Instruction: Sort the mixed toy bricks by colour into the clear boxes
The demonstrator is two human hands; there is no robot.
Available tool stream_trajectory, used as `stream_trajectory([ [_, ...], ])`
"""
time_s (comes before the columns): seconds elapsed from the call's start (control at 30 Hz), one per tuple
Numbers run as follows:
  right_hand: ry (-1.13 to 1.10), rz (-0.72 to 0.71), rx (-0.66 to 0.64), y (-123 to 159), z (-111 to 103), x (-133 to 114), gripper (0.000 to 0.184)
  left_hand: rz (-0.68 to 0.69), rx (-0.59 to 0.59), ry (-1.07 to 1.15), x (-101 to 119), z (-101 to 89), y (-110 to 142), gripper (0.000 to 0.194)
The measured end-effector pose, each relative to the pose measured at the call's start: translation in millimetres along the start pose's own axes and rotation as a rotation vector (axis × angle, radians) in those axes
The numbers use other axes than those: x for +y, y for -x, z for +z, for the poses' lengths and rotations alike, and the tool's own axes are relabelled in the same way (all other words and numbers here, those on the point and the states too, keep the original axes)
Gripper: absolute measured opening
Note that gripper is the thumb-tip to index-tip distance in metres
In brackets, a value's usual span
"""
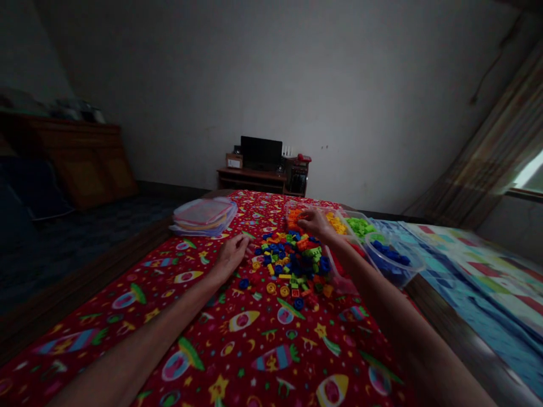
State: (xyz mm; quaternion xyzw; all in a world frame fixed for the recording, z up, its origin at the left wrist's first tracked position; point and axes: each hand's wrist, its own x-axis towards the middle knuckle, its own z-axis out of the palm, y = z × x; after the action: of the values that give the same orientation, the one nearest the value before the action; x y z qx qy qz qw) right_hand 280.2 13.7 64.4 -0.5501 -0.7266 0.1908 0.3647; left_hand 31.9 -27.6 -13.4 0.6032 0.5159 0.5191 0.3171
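Note:
A heap of small toy bricks [292, 263] in blue, green, yellow, orange and red lies on a red patterned sheet [254, 339]. My left hand [232, 254] rests on the sheet at the heap's left edge, fingers curled loosely; whether it holds a brick is hidden. My right hand [314, 221] reaches over the heap's far side, beside a clear tub of orange bricks [293, 217], fingers bent down as if pinching. Further clear tubs hold yellow bricks [337, 223], green bricks [360, 226] and blue bricks [392, 260].
A stack of clear lids [204, 216] lies at the far left of the sheet. A wooden edge [449, 316] runs on the right, with a blue patterned cover [479, 277] beyond. A low cabinet with a dark screen [261, 152] stands by the back wall.

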Motion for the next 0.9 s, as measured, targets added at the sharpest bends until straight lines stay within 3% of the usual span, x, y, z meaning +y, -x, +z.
stream_trajectory([
  [0.17, 0.305, 0.082, 0.060, -61.4, -25.8, -15.4, 0.019, 0.003, 0.039, 0.028, -23.4, -1.6, -3.2, 0.033],
  [0.3, 0.273, 0.095, 0.050, -73.3, -30.3, -15.2, 0.023, 0.032, 0.003, -0.056, -26.4, 0.0, -2.2, 0.031],
  [0.43, 0.018, 0.022, 0.020, -54.1, -26.4, 0.8, 0.017, 0.058, -0.032, -0.135, -19.9, -0.7, 0.8, 0.031],
  [0.5, -0.006, -0.049, -0.033, -39.9, -22.7, 8.8, 0.017, 0.061, -0.032, -0.179, -18.3, -1.0, 1.2, 0.031],
  [0.63, 0.124, -0.182, -0.131, -12.4, -9.2, 9.6, 0.021, 0.061, -0.018, -0.229, -20.1, -0.3, -0.1, 0.032],
  [0.77, 0.349, -0.310, -0.260, 11.1, 12.2, -8.8, 0.021, 0.063, -0.044, -0.239, -20.9, -1.1, 0.0, 0.031],
  [0.9, 0.395, -0.397, -0.337, 28.9, 35.6, -26.7, 0.028, 0.133, -0.050, -0.338, -20.2, -2.4, 0.0, 0.036],
])
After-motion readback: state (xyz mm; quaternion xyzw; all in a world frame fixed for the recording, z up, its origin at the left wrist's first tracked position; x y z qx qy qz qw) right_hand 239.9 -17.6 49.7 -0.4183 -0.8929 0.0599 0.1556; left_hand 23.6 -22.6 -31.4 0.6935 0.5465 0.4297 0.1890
